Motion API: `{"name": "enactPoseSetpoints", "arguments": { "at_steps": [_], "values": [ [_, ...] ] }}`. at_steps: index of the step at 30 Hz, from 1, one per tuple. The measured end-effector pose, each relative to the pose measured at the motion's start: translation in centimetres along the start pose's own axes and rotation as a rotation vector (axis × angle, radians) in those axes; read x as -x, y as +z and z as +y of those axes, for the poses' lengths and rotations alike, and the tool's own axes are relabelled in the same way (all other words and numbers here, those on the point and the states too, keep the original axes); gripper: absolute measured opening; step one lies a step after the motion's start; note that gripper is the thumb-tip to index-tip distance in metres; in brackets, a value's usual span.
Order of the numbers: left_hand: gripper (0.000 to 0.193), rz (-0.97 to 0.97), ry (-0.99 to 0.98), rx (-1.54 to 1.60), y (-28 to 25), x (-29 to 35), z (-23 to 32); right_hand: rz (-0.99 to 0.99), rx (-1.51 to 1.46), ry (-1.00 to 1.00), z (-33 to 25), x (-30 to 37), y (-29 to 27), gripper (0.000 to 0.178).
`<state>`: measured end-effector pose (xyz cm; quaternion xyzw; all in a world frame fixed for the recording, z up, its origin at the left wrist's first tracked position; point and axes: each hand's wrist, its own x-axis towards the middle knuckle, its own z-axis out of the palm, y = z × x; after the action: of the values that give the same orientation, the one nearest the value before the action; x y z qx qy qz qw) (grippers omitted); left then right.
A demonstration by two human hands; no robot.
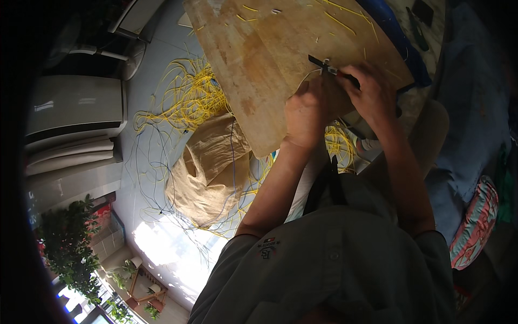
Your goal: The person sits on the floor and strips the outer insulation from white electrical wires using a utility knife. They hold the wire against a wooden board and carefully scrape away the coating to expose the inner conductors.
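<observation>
Both hands work at the near edge of a wooden board (253, 59) lying tilted across the person's lap. Right hand (372, 94) is closed round the dark handles of a small cutting tool (324, 65), its metal head on the board's surface; left hand (305, 113) is curled shut just beside it, apparently pinching a thin wire, though the wire itself is too fine to make out. Risk, as I judge it: the left fingertips sit almost touching the tool's head, so a slip could nip them. The board overhangs unsupported on the left; downward pressure might tip it. Short yellow wire offcuts (340, 21) litter the board and could roll off. Below, a tangle of yellow wire (189, 94) and a tan sack (210, 167) crowd the floor; open room lies mostly toward the board's far corners.
</observation>
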<state>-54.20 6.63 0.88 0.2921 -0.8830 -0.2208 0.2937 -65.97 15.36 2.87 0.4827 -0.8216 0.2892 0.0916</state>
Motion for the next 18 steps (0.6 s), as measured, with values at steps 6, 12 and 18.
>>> {"name": "enactPoseSetpoints", "arguments": {
  "at_steps": [6,12,18],
  "values": [
    [0.013,-0.007,0.015,-0.018,0.1,0.1,0.1,-0.117,0.0,0.07,0.1,-0.7,-0.4,0.014],
    [0.014,-0.005,0.031,-0.031,0.2,0.2,0.1,-0.112,0.038,0.074,-0.3,-1.1,-0.1,0.014],
    [0.009,-0.005,0.042,-0.045,0.1,0.2,0.4,-0.045,0.143,0.043,-1.0,-0.9,0.8,0.012]
  ]
}}
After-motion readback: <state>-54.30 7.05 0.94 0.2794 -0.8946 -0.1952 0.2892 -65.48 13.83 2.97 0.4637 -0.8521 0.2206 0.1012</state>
